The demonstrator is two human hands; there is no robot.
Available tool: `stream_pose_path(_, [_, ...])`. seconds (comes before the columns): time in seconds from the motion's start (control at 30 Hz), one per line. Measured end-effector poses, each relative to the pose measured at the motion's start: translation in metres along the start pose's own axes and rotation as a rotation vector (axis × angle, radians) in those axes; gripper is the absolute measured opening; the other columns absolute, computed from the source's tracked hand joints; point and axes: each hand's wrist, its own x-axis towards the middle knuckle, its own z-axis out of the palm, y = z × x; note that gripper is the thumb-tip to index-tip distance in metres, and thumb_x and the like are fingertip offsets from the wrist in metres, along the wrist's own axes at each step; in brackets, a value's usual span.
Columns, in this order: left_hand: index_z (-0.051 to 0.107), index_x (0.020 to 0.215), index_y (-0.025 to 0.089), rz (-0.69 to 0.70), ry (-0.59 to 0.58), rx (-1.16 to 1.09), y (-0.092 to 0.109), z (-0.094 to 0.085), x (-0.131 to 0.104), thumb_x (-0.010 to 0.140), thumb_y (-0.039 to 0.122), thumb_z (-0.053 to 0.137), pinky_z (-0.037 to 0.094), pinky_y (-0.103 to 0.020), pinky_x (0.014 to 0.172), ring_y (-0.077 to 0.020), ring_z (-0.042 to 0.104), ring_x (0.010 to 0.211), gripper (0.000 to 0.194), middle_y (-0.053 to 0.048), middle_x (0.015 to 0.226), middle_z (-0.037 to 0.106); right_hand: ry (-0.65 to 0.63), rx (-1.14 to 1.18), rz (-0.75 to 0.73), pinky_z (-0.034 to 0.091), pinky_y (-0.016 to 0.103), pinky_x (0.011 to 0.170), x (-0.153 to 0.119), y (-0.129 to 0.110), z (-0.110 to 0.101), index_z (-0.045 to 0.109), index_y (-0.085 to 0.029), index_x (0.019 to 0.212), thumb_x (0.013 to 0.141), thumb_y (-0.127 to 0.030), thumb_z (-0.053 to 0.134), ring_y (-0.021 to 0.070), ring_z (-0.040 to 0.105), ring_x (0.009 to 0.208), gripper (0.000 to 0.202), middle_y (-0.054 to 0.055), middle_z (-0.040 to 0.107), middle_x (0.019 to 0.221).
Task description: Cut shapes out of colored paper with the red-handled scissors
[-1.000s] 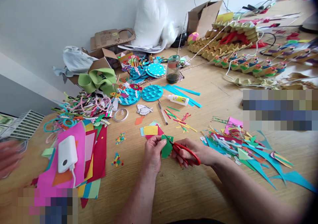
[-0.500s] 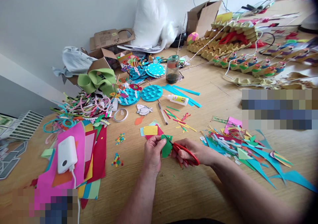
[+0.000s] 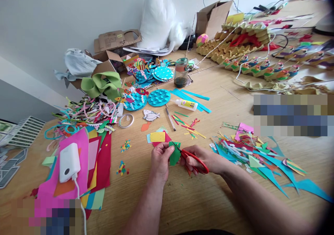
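Note:
My left hand (image 3: 161, 160) pinches a small piece of green paper (image 3: 174, 155) between thumb and fingers, above the wooden table. In my right hand (image 3: 199, 158) are red-handled scissors (image 3: 197, 162), fingers wrapped through the loops. The dark blades lie across the green paper near its upper part. An orange bit shows beneath my right hand, partly hidden. Just beyond my left hand lie yellow and red paper pieces (image 3: 158, 137). Further off are a pen (image 3: 171, 119), thin coloured paper strips (image 3: 193, 130) and a white fish cutout (image 3: 150, 115).
Paper scraps (image 3: 250, 151) spread on the right. Coloured sheets (image 3: 101, 165) lie left under a white power bank (image 3: 69, 162). Small paper dots (image 3: 122, 168) sit left of my hands. A glue bottle (image 3: 186, 104), glass jug (image 3: 181, 73) and egg cartons (image 3: 216, 50) stand farther back.
The view has shifted very slightly. Both hands, the scissors and the green paper keep almost the same position.

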Motion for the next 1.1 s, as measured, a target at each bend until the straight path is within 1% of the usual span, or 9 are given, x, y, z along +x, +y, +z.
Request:
stream_pose_path(0.23, [0.059,0.072,0.013,0.001,-0.013,-0.025,0.0007,0.0007,0.0003,0.064,0.028,0.071,0.042,-0.024,0.041,-0.0101,0.049,0.042,0.021,0.002,0.055,0.060,0.024,-0.006,0.000,0.036,0.016,0.039,0.0007,-0.0040,0.0014,0.056,-0.011,0.079,0.068,-0.075,0.054,0.0074,0.049,0.043,0.065,-0.001,0.054,0.054])
stream_pose_path(0.5, [0.059,0.073,0.013,0.004,-0.025,-0.034,-0.0002,-0.0008,0.0009,0.065,0.028,0.071,0.042,-0.024,0.043,-0.0096,0.050,0.043,0.021,0.001,0.056,0.061,0.031,-0.016,0.006,0.036,0.015,0.038,0.0002,-0.0072,0.0016,0.056,-0.011,0.077,0.067,-0.076,0.053,0.0060,0.046,0.040,0.065,-0.001,0.055,0.054])
stream_pose_path(0.63, [0.059,0.072,0.013,-0.005,-0.019,-0.027,0.0002,-0.0002,0.0011,0.065,0.030,0.071,0.041,-0.023,0.041,-0.0098,0.050,0.043,0.022,0.001,0.056,0.060,0.036,-0.011,0.013,0.038,0.016,0.039,-0.0003,-0.0047,0.0013,0.056,-0.012,0.078,0.068,-0.075,0.054,0.0075,0.048,0.043,0.064,0.000,0.055,0.055])
stream_pose_path(0.83, [0.057,0.070,0.014,-0.016,0.030,-0.015,0.0017,0.0015,0.0000,0.062,0.032,0.073,0.040,-0.022,0.040,-0.0094,0.049,0.042,0.025,0.002,0.054,0.059,0.035,-0.015,0.033,0.035,0.016,0.038,0.0004,-0.0039,0.0016,0.056,-0.011,0.078,0.067,-0.075,0.054,0.0078,0.050,0.044,0.065,0.000,0.055,0.055])
stream_pose_path(1.1, [0.060,0.068,0.013,0.000,0.036,0.004,0.0024,0.0008,0.0006,0.059,0.030,0.075,0.041,-0.020,0.048,-0.0077,0.050,0.047,0.025,0.001,0.057,0.060,0.036,-0.002,0.043,0.036,0.016,0.040,0.0003,-0.0073,0.0030,0.054,-0.012,0.078,0.064,-0.076,0.056,0.0095,0.054,0.047,0.065,-0.001,0.054,0.056])
